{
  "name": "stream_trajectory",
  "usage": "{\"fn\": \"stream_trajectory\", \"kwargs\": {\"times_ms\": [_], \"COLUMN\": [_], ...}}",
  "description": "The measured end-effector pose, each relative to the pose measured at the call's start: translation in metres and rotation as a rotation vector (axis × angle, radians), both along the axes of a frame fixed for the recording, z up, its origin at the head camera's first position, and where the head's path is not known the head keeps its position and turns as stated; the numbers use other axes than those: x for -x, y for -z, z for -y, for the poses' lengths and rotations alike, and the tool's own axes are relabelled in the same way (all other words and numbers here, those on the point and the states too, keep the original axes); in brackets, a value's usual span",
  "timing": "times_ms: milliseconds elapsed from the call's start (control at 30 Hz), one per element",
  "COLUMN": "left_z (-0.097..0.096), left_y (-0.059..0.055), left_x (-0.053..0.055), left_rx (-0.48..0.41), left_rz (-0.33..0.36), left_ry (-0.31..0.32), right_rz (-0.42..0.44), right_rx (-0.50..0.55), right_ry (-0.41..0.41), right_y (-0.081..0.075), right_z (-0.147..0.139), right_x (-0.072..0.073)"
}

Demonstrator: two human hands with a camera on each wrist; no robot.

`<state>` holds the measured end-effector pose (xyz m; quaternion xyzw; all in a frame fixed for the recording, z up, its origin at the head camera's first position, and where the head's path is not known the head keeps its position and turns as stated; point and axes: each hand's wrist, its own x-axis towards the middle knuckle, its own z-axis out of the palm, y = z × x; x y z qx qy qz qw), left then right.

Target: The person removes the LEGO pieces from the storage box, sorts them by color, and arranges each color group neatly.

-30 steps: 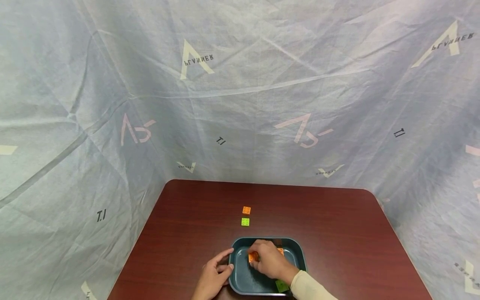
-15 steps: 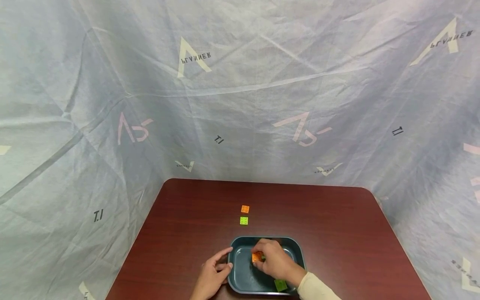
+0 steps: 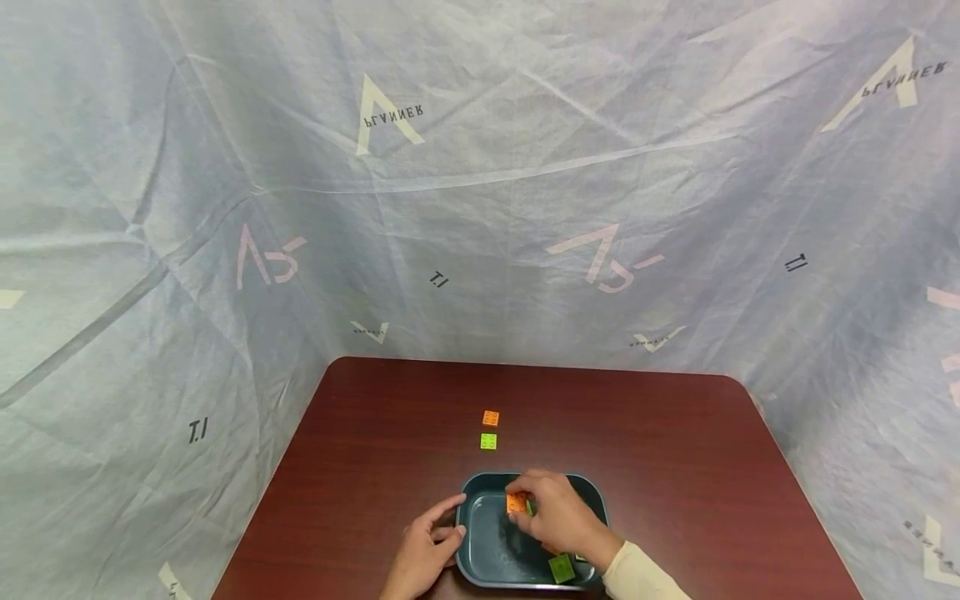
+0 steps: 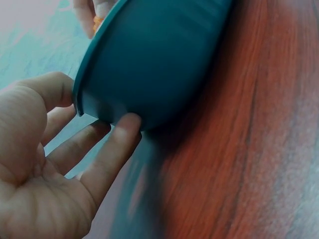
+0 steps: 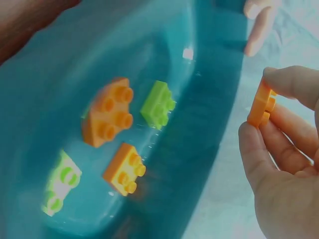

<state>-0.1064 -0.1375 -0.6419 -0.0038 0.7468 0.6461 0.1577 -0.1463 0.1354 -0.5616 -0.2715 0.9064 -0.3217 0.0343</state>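
My right hand (image 3: 558, 508) pinches an orange toy building block (image 5: 259, 107) between thumb and fingertips, over the dark teal tray (image 3: 487, 546). Inside the tray lie several studded blocks, seen in the right wrist view: a larger orange block (image 5: 107, 114), a green block (image 5: 158, 105), a smaller orange block (image 5: 125, 169) and a pale green block (image 5: 61, 184). My left hand (image 3: 423, 550) rests against the tray's left side, its fingers spread. In the left wrist view those fingertips touch the rim and outer wall (image 4: 149, 64).
Beyond the tray, an orange block (image 3: 491, 418) and a lime green block (image 3: 488, 442) sit one behind the other on the reddish-brown table (image 3: 637, 433). Grey printed cloth (image 3: 480, 208) hangs around the table's back and sides.
My right hand has moved slightly right with the orange block, and up off the tray's middle. The left hand stays at the tray's left side. The two blocks beyond have not moved.
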Motion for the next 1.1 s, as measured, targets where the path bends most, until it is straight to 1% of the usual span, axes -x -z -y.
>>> {"fn": "stream_trajectory", "kwargs": {"times_ms": [167,367,433,600,867,1000,1100], "left_z": [0.000,0.000,0.000,0.000,0.000,-0.001,-0.001], "left_y": [-0.001,-0.002,-0.002,-0.003,-0.003,-0.002,-0.002], "left_x": [0.000,0.000,0.000,-0.001,-0.001,0.000,0.000], "left_rx": [-0.004,0.003,0.006,0.007,-0.020,-0.038,-0.050], "left_rz": [0.002,-0.006,-0.010,-0.013,-0.002,0.008,0.012], "left_ry": [0.002,0.009,0.011,0.013,0.015,0.011,0.008], "right_rz": [-0.003,-0.059,-0.064,-0.062,-0.134,-0.153,-0.152], "right_rx": [-0.004,-0.032,-0.034,-0.020,0.016,0.002,-0.014], "right_ry": [0.017,0.048,0.058,0.092,0.120,0.132,0.137], "right_y": [-0.011,-0.022,-0.025,-0.030,-0.034,-0.036,-0.037], "right_z": [0.000,0.002,0.003,0.004,0.005,0.005,0.005], "right_x": [0.000,0.004,0.006,0.015,0.031,0.038,0.044]}}
